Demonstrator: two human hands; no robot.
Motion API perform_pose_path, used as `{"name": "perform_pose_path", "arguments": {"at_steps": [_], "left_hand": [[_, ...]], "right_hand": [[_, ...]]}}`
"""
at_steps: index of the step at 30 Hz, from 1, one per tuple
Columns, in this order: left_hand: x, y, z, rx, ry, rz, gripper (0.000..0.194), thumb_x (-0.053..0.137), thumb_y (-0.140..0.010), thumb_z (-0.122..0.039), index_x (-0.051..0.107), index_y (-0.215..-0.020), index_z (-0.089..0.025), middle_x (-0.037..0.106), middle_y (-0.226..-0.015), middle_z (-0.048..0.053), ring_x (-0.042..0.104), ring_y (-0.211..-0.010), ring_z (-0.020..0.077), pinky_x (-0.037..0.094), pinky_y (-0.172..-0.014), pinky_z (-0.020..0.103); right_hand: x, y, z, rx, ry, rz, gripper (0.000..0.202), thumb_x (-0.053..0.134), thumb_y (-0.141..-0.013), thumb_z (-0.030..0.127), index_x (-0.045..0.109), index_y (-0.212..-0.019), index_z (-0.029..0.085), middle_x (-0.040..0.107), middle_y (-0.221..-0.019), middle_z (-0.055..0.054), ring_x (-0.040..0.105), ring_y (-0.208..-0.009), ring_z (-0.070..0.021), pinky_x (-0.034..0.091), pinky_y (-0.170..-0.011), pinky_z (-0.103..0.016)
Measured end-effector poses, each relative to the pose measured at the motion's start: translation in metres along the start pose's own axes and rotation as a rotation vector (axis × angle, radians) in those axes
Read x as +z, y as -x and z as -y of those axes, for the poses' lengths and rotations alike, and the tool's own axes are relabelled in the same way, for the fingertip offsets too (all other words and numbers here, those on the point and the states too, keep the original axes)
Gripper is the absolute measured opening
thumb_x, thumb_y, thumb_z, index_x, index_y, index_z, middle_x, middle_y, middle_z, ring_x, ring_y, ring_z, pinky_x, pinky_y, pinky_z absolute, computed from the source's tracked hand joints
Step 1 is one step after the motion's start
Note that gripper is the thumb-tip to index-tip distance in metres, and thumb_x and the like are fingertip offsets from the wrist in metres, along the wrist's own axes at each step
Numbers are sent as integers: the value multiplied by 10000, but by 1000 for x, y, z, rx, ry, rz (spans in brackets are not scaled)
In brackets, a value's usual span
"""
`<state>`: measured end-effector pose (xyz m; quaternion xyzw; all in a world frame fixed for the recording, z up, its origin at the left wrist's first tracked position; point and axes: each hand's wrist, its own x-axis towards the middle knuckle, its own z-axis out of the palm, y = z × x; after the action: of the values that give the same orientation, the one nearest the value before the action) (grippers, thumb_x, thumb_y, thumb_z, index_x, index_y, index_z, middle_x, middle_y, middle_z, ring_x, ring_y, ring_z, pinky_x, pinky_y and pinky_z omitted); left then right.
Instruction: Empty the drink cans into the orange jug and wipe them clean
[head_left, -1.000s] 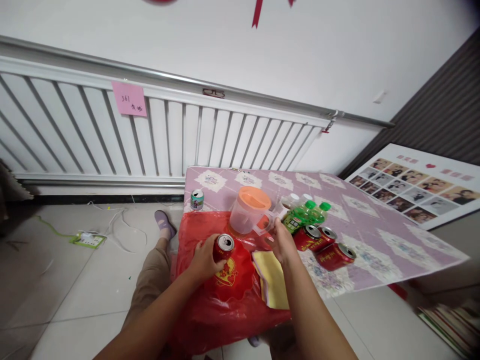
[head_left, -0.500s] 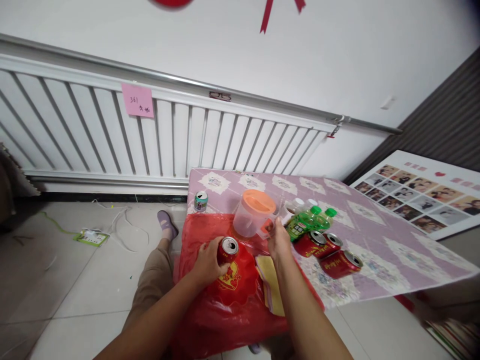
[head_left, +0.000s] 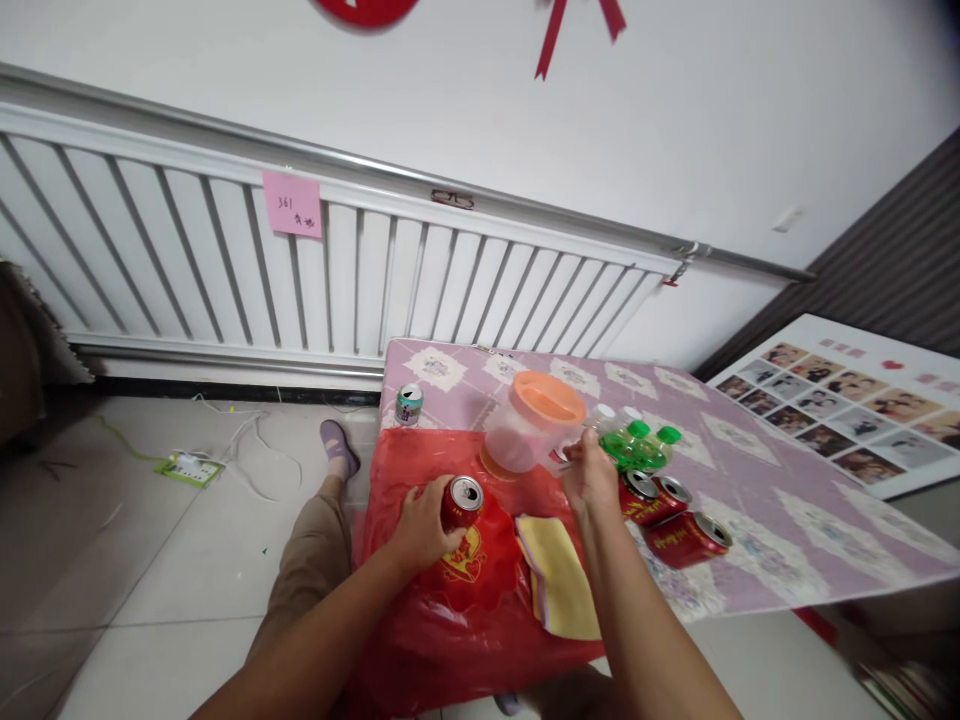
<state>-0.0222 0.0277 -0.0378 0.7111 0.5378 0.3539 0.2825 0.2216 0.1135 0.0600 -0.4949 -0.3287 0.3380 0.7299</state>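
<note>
The person is wearing khaki-brown trousers [head_left: 306,560], the cloth creasing along the left leg and ending above the ankle. A dusty-purple, round-toed, low-cut shoe [head_left: 341,443] is covering the left foot. A sliver of a second purple shoe [head_left: 507,704] is peeping out. Both forearms [head_left: 322,625] are showing bare.

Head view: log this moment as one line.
left hand: holding red can | right hand: holding pitcher | pitcher: tilted, orange lid on | nearby: yellow cloth, teal can
</note>
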Motion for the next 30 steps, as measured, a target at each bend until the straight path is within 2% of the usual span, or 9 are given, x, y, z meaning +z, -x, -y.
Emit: {"name": "perform_pose_path", "arguments": {"at_steps": [6, 11, 14, 17, 21, 25, 30], "left_hand": [[2, 1, 4, 22, -21, -3, 762, 748, -701, -214, 409, -1384, -235, 564, -1435, 125, 515, -1348, 322, 296, -1174, 564], [2, 1, 3, 13, -37, -9, 755, 750, -703, -200, 414, -1379, -210, 563, -1432, 141, 515, -1348, 329, 305, -1168, 559], [1, 1, 3, 10, -31, -5, 748, 752, -709, -201, 413, -1376, -213, 568, -1426, 134, 513, -1349, 321, 305, -1170, 549], [0, 2, 3, 11, -26, 0, 745, 750, -711, -201, 411, -1374, -211, 567, -1428, 133, 518, -1342, 315, 313, -1165, 535], [-3, 3, 3, 15, -22, 2, 745, 748, -713, -214, 409, -1377, -225, 560, -1438, 125, 512, -1348, 316, 317, -1157, 534], [-3, 3, 4, 19, -21, 4, 754, 737, -718, -216, 398, -1391, -227, 549, -1452, 126, 500, -1360, 318, 320, -1154, 534], [-3, 3, 5, 22, -20, 6, 762, 738, -720, -228, 392, -1399, -211, 529, -1469, 137, 480, -1379, 320, 318, -1156, 530]], "right_hand": [[-12, -6, 43, -26, 20, 64, 614, 783, -565, 745, 430, -618, 245, 428, -525, 87, 464, -496, -120, 471, -511, -292], [-25, -3, 72, -21, 80, 73, 515, 840, -571, 623, 492, -584, 244, 487, -552, 49, 476, -544, -135, 463, -536, -297], [-32, 4, 86, -15, 229, 108, 420, 810, -637, 570, 551, -602, 241, 531, -584, 22, 488, -553, -143, 458, -545, -312], [-37, 15, 97, -22, 433, 166, 367, 752, -694, 557, 572, -622, 246, 563, -610, 9, 510, -543, -156, 446, -520, -318], [-38, 34, 108, 5, 624, 245, 363, 719, -710, 564, 564, -621, 247, 576, -591, 11, 519, -500, -156, 420, -453, -288], [-33, 51, 117, 61, 693, 307, 363, 741, -682, 559, 589, -663, 230, 583, -566, 16, 495, -453, -136, 364, -388, -250], [-26, 62, 122, 26, 791, 347, 392, 770, -644, 568, 603, -666, 213, 586, -552, 12, 480, -442, -119, 337, -373, -226]]}}
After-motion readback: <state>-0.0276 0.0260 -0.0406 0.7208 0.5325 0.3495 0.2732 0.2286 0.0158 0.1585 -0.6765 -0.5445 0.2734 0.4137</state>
